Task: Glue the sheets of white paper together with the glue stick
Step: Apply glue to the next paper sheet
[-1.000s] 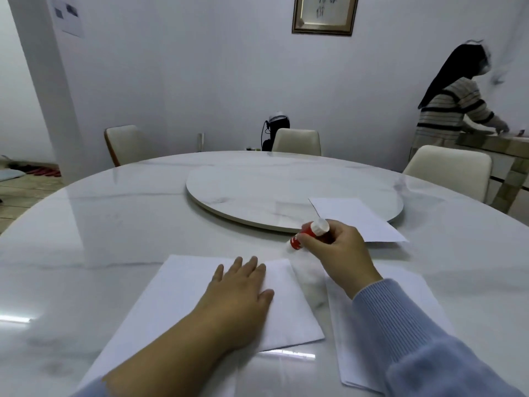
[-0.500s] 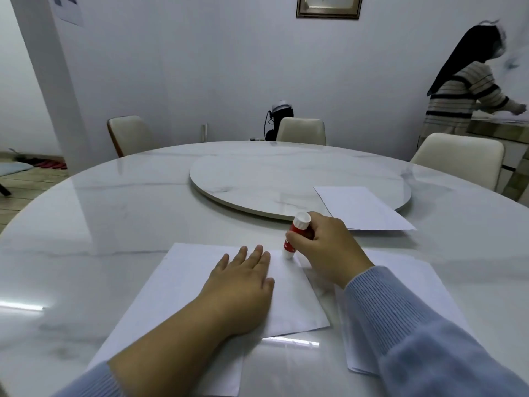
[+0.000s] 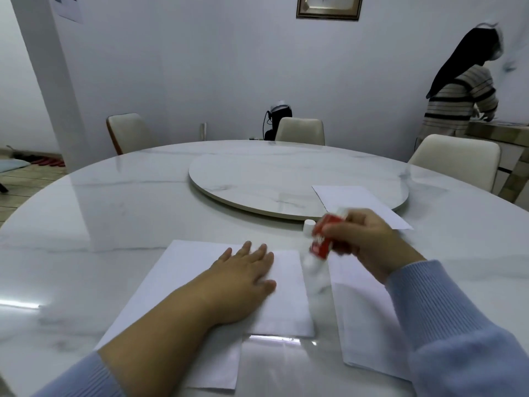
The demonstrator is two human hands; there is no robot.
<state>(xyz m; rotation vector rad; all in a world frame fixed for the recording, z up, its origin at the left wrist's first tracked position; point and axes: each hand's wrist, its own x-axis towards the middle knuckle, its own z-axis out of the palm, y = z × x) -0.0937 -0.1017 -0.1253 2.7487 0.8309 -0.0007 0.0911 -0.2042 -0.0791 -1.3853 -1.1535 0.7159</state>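
Note:
A white sheet (image 3: pixel 183 270) lies in front of me on the marble table (image 3: pixel 114 213), over another sheet (image 3: pixel 217 365) whose near edge shows below. My left hand (image 3: pixel 243 276) lies flat on the top sheet, fingers spread. My right hand (image 3: pixel 363 245) grips a red glue stick (image 3: pixel 322 239), blurred by motion, tilted down over the sheet's right edge. A small white cap (image 3: pixel 308 226) stands on the table just beyond it. A stack of white sheets (image 3: pixel 369 333) lies under my right forearm. One more sheet (image 3: pixel 352 200) rests on the turntable.
A round marble turntable (image 3: pixel 257 181) fills the table's middle. Cream chairs (image 3: pixel 455 159) stand around the far side. A person in a striped sweater (image 3: pixel 461 98) stands at a counter at the far right. A framed picture (image 3: pixel 329 7) hangs on the wall.
My right hand has swung the glue stick down along the right edge of the top sheet. My left hand has stayed flat on the sheet.

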